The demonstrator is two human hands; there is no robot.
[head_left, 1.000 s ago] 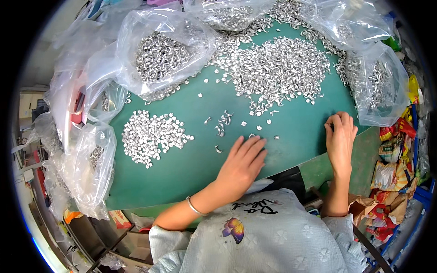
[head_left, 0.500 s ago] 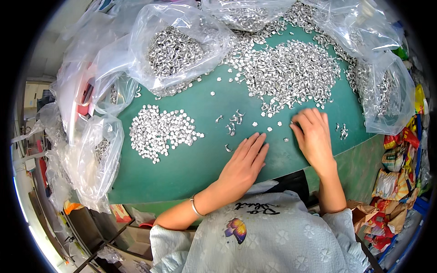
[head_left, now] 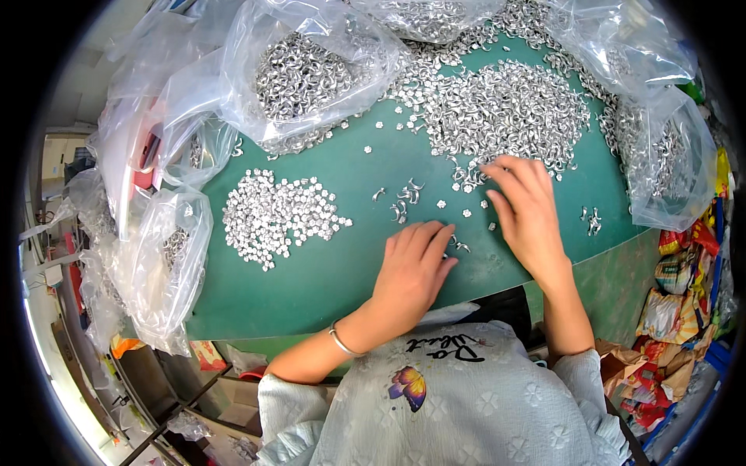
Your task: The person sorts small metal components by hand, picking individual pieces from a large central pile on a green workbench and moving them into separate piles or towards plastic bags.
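On the green tabletop (head_left: 326,303), a large heap of silvery pieces (head_left: 509,113) lies at the tips of the loosely spread right hand (head_left: 531,220), while the palm-down left hand (head_left: 410,268) rests near small curved pieces (head_left: 399,210), its grip impossible to tell.

A green tabletop (head_left: 303,299) bears a broad heap of silver pieces (head_left: 505,113); nearer and left of the heap lie a cluster of flower-shaped pieces (head_left: 276,213) and loose curved pieces (head_left: 399,210), nearer and right a small clump (head_left: 594,224), beside it clear bags (head_left: 664,206), seemingly resting there too
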